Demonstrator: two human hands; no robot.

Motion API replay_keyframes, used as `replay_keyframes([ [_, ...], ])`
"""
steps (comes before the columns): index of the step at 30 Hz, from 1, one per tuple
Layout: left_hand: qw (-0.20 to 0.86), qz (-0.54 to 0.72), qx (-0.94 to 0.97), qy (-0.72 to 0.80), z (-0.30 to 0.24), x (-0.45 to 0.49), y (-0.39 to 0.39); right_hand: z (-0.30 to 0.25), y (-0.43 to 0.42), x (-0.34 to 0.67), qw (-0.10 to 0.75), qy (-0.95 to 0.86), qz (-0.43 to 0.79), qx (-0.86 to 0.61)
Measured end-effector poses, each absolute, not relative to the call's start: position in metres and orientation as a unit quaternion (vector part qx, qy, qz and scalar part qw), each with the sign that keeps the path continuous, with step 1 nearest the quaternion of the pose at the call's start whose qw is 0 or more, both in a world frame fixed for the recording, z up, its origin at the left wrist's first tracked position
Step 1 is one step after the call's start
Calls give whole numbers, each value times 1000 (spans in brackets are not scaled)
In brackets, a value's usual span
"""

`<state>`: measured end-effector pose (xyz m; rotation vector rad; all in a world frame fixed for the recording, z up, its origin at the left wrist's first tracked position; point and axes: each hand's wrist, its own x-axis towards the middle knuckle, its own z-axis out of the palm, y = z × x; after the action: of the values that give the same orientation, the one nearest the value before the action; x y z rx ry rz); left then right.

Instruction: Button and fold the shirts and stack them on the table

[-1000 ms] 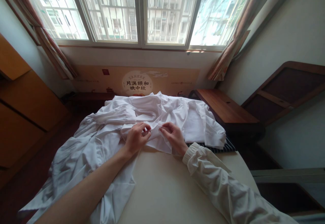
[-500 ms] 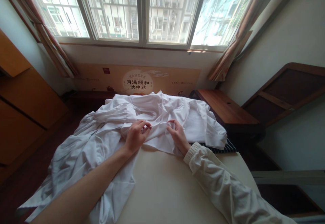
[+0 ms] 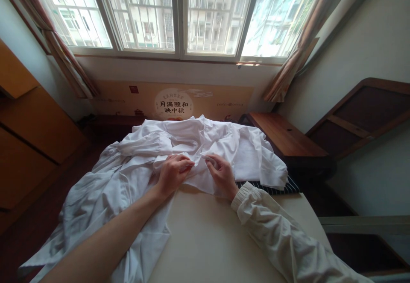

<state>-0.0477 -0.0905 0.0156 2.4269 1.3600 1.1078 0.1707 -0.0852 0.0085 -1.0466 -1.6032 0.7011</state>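
A crumpled white shirt (image 3: 134,167) lies spread over the far part of a cream table (image 3: 205,244) and hangs off its left side. My left hand (image 3: 173,172) rests on the shirt's middle with the fingers curled, pinching a fold of the cloth. My right hand (image 3: 221,174), in a cream sleeve, sits just to the right of it, its fingers also closed on the shirt's edge. The two hands are a few centimetres apart, nearly touching at the fingertips.
A dark striped cloth (image 3: 272,187) shows under the shirt's right side. Behind the table stand a printed cardboard panel (image 3: 173,101) and a barred window (image 3: 179,13). A wooden bench (image 3: 282,135) is at the right, wooden cabinets (image 3: 28,133) at the left.
My right hand has shifted slightly left and closed its fingers on the cloth, coming nearer to my left hand. The left hand has barely moved.
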Motion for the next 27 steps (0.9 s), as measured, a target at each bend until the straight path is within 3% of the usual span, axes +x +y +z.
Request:
replay_keyframes([
  [9,44,370,803,465,15,-47,-90,6,-86,168,493,-717,254,-422],
  [27,44,338,816,467,10,-44,-90,9,-87,164,450,-733,336,-383],
])
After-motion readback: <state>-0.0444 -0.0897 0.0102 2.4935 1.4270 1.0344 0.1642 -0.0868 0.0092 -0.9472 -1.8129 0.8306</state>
